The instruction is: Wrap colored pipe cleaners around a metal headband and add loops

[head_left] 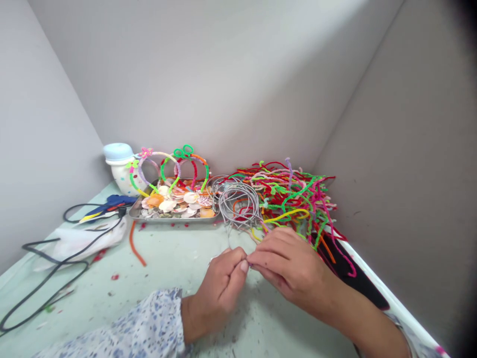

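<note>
Fine pinching step, nearer us than the shell tray (173,220).
In the head view, our left hand (223,283) and right hand (292,263) meet, pinching narrowly; what they hold we cannot tell, maybe grey wire (222,205), coiled right of the tray. Next move seems to need steadiness.

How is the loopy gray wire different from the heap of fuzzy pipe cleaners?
The gray wire coil is one color, while the pipe cleaner pile mixes red, green, pink, yellow and more. The gray wire coil winds in round loops; the pipe cleaner pile is a messy tangle. The gray wire coil also takes up less room than the pipe cleaner pile. Both are made of long, thin strands.
</note>
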The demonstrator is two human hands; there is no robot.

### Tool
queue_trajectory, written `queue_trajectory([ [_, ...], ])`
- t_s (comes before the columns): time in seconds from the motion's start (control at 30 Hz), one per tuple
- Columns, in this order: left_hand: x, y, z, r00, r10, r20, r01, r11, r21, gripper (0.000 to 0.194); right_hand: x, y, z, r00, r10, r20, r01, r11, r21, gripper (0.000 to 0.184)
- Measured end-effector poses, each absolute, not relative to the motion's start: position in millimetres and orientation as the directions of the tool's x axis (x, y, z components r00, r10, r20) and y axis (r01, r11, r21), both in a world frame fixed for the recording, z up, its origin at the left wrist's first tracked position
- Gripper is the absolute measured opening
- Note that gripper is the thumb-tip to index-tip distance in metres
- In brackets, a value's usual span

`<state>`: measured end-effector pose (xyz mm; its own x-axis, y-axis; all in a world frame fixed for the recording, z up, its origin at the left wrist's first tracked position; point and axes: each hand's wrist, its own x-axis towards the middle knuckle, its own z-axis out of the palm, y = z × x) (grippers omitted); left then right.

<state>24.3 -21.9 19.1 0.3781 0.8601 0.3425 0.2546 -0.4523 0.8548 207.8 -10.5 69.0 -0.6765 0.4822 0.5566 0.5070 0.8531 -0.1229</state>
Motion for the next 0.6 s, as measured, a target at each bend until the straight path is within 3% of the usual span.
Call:
queue_trajectory([
  [0.43,24,-23,17,0.393,0.853,0.343,0.235,-0.454,0.860,0.030,217,-11,64,-0.787,0.298,0.540,0.440,0.885,0.154,0.028],
  [0.6,25,-23,17,0.398,0.844,0.360,0.207,-0.464,0.861,0.030,218,-10,60,-0.784,0.239,0.572,0.409,0.893,0.189,0.026],
])
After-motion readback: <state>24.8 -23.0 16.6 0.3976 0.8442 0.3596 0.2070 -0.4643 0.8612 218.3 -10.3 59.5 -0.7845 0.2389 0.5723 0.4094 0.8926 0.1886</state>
